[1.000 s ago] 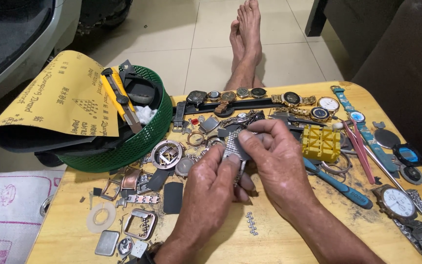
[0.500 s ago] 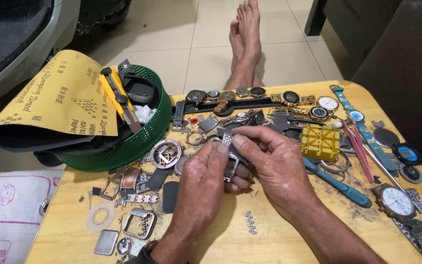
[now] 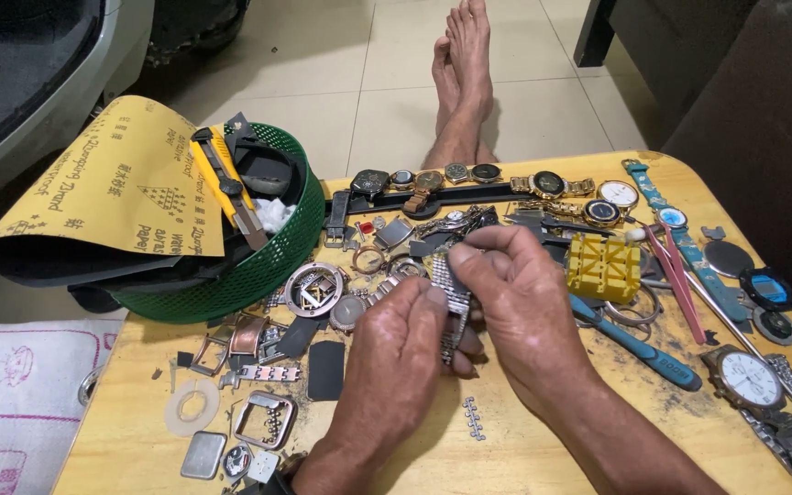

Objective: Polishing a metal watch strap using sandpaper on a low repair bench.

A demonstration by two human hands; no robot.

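Head view: I see both hands barely moved since a second ago; left hand [image 3: 396, 353] and right hand [image 3: 515, 302] stay pinched on the metal watch band [image 3: 454, 295] above the tabletop [image 3: 543, 449].

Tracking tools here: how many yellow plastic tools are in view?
2: a yellow utility knife in the green basket, and a yellow slotted block on the table right of the right hand, which pinches a watch band. Others may hide under clutter.

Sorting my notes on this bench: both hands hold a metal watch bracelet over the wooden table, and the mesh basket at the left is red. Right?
Not quite: the head view shows the mesh basket is green. Both the left hand and right hand do hold the metal watch bracelet over the wooden table.
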